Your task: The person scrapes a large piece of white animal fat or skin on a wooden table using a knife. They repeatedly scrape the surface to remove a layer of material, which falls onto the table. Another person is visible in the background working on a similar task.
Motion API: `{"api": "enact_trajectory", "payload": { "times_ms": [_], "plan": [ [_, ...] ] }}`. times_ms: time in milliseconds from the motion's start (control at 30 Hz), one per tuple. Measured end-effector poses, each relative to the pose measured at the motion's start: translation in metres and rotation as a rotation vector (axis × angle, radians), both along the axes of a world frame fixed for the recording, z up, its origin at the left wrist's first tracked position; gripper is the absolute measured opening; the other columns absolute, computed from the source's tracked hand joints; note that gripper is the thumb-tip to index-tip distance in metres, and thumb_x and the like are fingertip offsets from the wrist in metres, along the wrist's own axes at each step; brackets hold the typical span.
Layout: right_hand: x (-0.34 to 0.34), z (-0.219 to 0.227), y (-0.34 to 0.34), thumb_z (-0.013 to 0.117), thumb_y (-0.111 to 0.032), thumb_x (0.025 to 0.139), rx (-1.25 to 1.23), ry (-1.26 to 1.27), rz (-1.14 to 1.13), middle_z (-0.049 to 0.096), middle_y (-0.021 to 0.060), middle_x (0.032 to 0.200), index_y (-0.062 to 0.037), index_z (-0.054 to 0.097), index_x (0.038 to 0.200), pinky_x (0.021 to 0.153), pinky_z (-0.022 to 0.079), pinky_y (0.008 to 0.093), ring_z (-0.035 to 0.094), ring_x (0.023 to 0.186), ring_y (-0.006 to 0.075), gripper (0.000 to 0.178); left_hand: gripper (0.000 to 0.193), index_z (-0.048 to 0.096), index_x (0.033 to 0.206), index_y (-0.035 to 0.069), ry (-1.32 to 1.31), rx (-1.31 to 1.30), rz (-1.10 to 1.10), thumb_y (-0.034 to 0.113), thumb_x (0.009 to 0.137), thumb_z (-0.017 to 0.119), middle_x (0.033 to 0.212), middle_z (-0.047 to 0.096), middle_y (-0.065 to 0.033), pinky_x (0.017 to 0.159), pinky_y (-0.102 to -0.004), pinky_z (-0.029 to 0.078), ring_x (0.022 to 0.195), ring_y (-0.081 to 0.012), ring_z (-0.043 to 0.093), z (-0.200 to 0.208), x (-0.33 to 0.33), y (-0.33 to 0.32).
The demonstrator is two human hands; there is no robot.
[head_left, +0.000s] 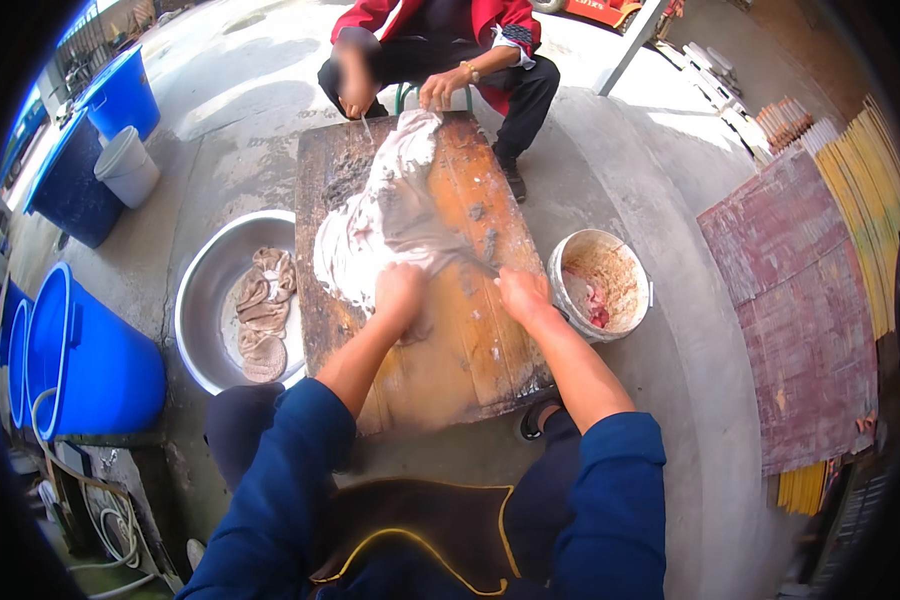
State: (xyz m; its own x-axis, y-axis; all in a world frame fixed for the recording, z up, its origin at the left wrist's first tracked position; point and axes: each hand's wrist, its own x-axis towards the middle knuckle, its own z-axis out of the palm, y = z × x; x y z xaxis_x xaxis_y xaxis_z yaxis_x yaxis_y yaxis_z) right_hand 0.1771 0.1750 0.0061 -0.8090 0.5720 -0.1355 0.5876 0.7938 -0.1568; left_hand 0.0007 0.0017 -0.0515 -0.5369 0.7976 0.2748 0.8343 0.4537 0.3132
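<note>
Both arms reach forward over the wooden table (420, 400); the left hand (400, 291), its fingers curled, touches the near edge of the pale wet sheet (390, 215) spread there, but I cannot tell whether it grips. The right hand (522, 293), near the table's right edge, is closed around a narrow dark strip (483, 267).

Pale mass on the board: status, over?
Left hand on near edge of pale mass. Right hand over board, grip unclear. Co-worker's hand at far end.
</note>
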Motion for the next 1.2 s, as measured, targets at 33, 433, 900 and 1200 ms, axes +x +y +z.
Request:
{"api": "enact_trajectory", "payload": {
  "times_ms": [33,433,900,1200],
  "plan": [
    [0.008,-0.005,0.010,0.055,-0.031,0.101,0.014,0.004,-0.025,0.071,0.0211,0.099,-0.0073,0.067,0.101,0.084,0.051,0.0540,0.067,0.097,0.0449,0.027,0.020,0.068,0.075,0.004,-0.010,0.019,0.003,0.018,0.088,0.063,0.083,0.070,-0.0157,0.075,-0.0493,0.051,0.086,-0.0384,0.064,0.005,0.003,0.003],
    [-0.009,-0.010,-0.007,0.053,-0.033,0.101,-0.041,0.023,-0.039,0.070,0.0238,0.099,-0.0069,0.066,0.102,0.085,0.050,0.0545,0.066,0.098,0.0464,0.029,0.021,0.066,0.076,0.005,-0.031,0.050,-0.017,0.021,0.090,0.063,0.085,0.069,-0.0142,0.077,-0.0497,0.047,0.089,-0.0368,0.062,0.004,-0.001,-0.005],
    [0.004,0.004,0.018,0.051,-0.037,0.101,-0.262,0.010,0.002,0.069,0.0194,0.100,-0.0068,0.065,0.102,0.084,0.049,0.0517,0.065,0.098,0.0415,0.034,0.029,0.063,0.102,0.007,0.114,0.139,-0.147,0.020,0.078,0.076,0.105,0.059,-0.0107,0.093,-0.0439,0.045,0.111,-0.0321,0.054,0.010,0.008,0.018],
    [0.001,0.009,0.012,0.053,-0.034,0.101,-0.317,-0.013,0.114,0.070,0.0195,0.108,-0.0069,0.070,0.108,0.090,0.050,0.0504,0.065,0.104,0.0401,0.032,0.021,0.063,0.090,0.006,0.148,0.037,-0.175,0.022,0.080,0.074,0.099,0.058,-0.0122,0.090,-0.0443,0.047,0.102,-0.0336,0.055,0.017,0.031,-0.004]
  ]
}}
